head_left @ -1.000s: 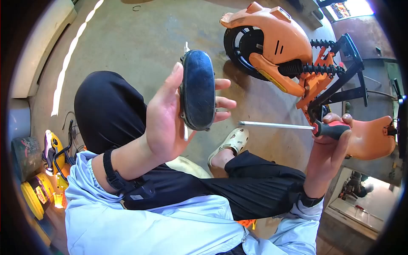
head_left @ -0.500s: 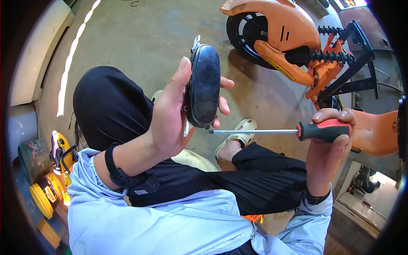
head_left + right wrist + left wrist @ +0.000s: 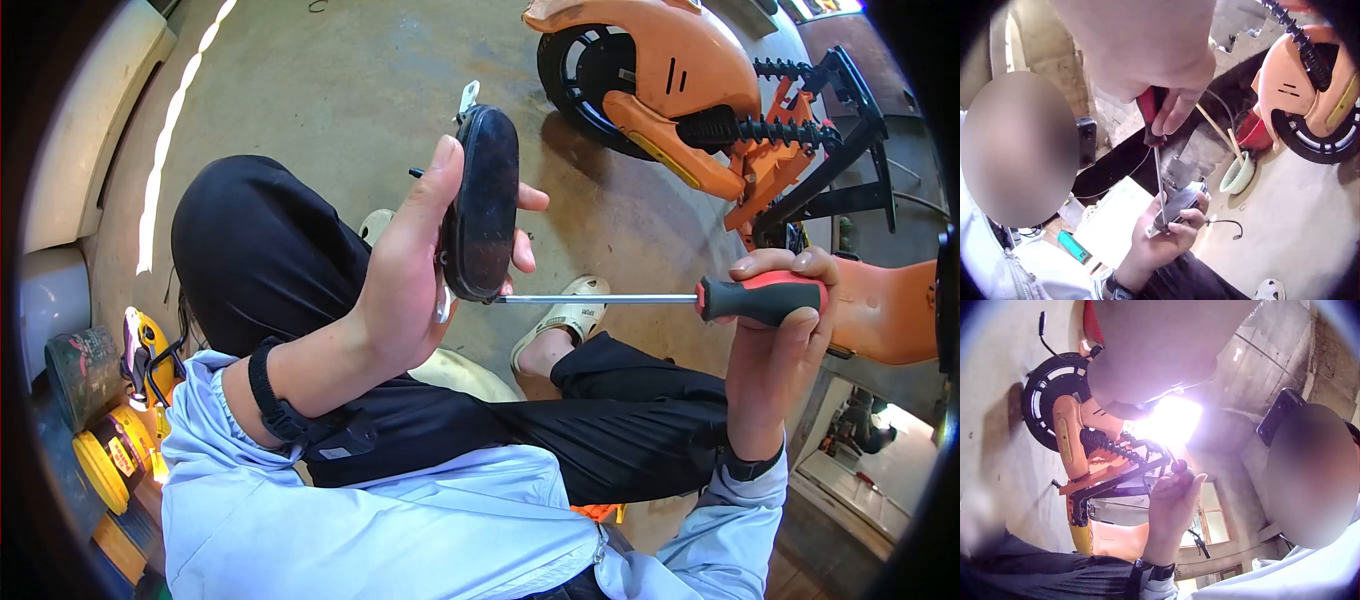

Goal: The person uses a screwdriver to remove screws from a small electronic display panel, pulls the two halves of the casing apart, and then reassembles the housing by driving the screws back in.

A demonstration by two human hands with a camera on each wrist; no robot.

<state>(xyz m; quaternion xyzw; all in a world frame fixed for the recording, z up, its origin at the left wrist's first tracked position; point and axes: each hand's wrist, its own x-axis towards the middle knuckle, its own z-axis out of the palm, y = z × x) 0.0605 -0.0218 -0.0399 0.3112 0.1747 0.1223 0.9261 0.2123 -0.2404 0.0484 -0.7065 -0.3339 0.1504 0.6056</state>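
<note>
A glossy black oval unit [image 3: 487, 200] with metal tabs stands upright in my left hand [image 3: 405, 255], gripped between thumb and fingers. A short cable with a plug [image 3: 1235, 230] hangs from it in the right wrist view. My right hand [image 3: 768, 355] holds a screwdriver [image 3: 755, 300] by its red and black handle. The shaft lies level in the head view, and its tip meets the unit's lower end at a small corner lug. In the left wrist view, my left hand [image 3: 1160, 350] looms large at the top, with the unit mostly hidden.
An orange frame [image 3: 680, 90] with a wheel and black springs stands at the right. Yellow tubs [image 3: 105, 455] and a dark bucket [image 3: 82, 380] are at the left. A pale green bowl [image 3: 1238, 174] sits on the floor. My shoe [image 3: 565, 315] shows below the shaft.
The screwdriver has moved left until its tip reaches the unit's lower end. My left hand has shifted slightly right and turned the unit a little. Both hands keep their holds.
</note>
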